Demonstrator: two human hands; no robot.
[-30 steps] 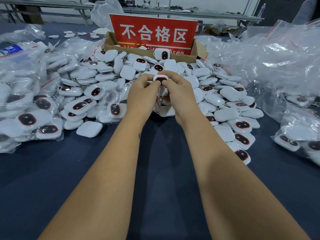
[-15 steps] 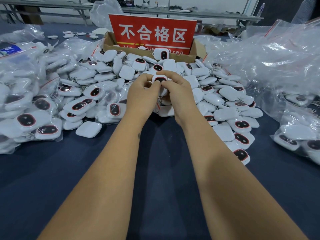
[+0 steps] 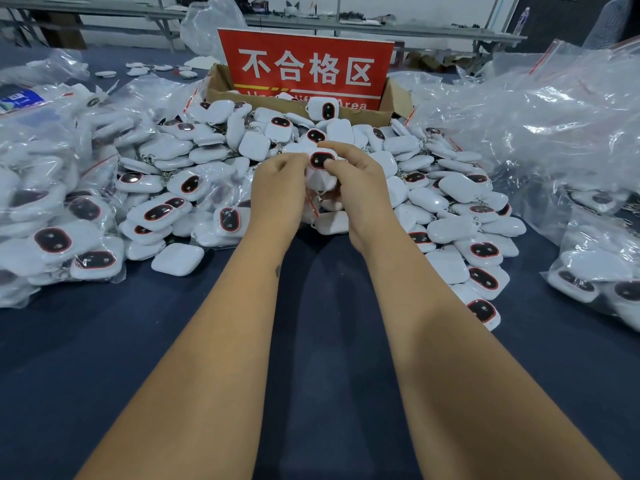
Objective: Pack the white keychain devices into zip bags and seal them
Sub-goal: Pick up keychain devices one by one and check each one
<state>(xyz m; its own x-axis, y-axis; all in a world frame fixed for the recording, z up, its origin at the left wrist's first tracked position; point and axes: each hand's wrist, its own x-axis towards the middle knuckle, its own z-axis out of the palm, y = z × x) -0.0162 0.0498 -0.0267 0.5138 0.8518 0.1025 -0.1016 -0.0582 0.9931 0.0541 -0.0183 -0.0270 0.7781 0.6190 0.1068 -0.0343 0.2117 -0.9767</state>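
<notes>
Dark blue table (image 3: 311, 341) heaped with loose devices (image 3: 446, 199), left hand (image 3: 277, 188) and right hand (image 3: 363, 188) pinched 1 white keychain device (image 3: 322, 161) between fingertips, its zip bag (image 3: 313, 202) below.

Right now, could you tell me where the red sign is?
In the head view the red sign stands upright at top centre, in the cardboard box behind the pile of white keychain devices, beyond both hands.

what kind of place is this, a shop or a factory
Most likely a factory packing or inspection bench: a heap of identical white keychain devices, piles of clear zip bags, and a red sign marking a reject box.
</notes>
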